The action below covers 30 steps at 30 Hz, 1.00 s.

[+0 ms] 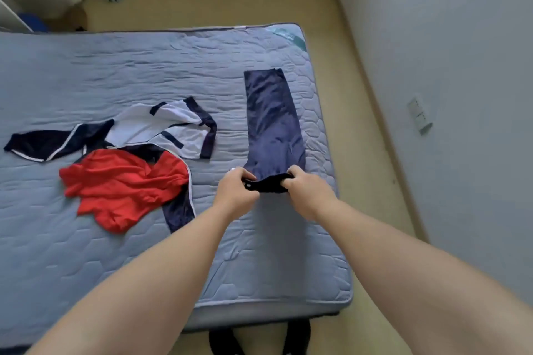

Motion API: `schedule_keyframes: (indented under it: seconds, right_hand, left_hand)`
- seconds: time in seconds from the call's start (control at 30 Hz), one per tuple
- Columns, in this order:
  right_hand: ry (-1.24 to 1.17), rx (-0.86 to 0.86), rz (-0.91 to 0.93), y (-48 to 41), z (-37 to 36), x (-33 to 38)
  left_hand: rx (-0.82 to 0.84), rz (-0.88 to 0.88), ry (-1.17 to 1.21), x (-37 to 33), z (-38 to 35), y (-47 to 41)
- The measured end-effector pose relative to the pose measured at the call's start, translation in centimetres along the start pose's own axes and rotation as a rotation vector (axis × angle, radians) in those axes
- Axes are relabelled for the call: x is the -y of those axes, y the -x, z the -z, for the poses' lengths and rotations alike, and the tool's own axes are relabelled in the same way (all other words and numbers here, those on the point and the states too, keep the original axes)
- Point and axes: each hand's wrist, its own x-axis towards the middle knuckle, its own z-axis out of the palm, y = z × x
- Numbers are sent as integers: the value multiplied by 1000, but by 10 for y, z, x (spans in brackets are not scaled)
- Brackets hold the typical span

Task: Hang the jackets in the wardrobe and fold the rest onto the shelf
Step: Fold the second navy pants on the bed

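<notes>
On the bed's (86,72) right side, both hands, left (235,189) and right (305,192), are pinching the navy trousers' (274,121) near waistband; an uneven lift is likely skewing the fold.

Both bare forearms reach forward from the lower corners of the view and converge toward the middle. The left hand (235,192) and right hand (307,192) are level and close together, backs up and fingers curled. Each grips one end of the near edge of the navy trousers (274,118).
</notes>
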Motion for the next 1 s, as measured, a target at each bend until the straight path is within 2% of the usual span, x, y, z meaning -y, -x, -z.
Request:
schedule_keyframes:
  seconds: [0.17, 0.27, 0.37, 0.53, 0.6, 0.7, 0.77, 0.9, 1.0]
  right_hand:
    - [-16, 204, 14, 9, -123, 0]
    - [-2, 297, 42, 19, -179, 0]
    - [18, 391, 79, 29, -224, 2]
    - [1, 453, 98, 39, -274, 8]
    - [-6, 478, 100, 44, -290, 8]
    - [-9, 533, 113, 57, -313, 9]
    - [-11, 574, 116, 69, -328, 11]
    - [1, 674, 103, 95, -358, 19]
    - [-23, 756, 99, 111, -378, 21]
  left_hand:
    - [165, 276, 186, 95, -90, 10]
    - [140, 490, 343, 143, -136, 18]
    - [117, 606, 348, 179, -172, 32]
    - [12, 514, 178, 214, -208, 56]
    - [-1, 578, 151, 225, -219, 61]
    - [102, 735, 254, 244, -236, 72]
    - [160, 767, 252, 254, -246, 81]
    - [184, 745, 119, 267, -270, 107]
    - [294, 733, -58, 272, -284, 120]
